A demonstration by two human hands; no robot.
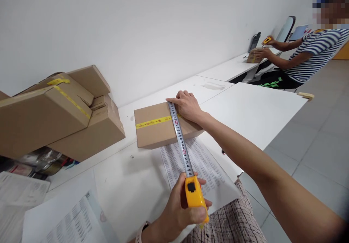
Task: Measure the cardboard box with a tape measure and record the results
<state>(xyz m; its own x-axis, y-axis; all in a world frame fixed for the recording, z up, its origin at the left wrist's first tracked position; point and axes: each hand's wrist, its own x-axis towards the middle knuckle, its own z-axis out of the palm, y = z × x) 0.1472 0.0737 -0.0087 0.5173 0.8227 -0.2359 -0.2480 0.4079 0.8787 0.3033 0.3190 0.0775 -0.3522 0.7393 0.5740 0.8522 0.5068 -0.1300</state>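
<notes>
A closed cardboard box (155, 136) with a strip of yellow printed tape across its top sits on the white table. My left hand (176, 208) is wrapped round a yellow tape measure (195, 195), held near my lap in front of the box. Its silver blade (180, 137) is drawn out across the top of the box to the far edge. There, the fingers of my right hand (188, 106) hold the blade's end against the edge, the rest of that hand resting on the box top. The hook itself is hidden by a finger.
Several cardboard boxes (68, 116) are stacked at left. Printed sheets (201, 163) lie under and before the box, with more papers (73, 221) lower left. At the far right a person in a striped shirt (324, 54) holds another tape measure (266, 40) at a small box (253, 56).
</notes>
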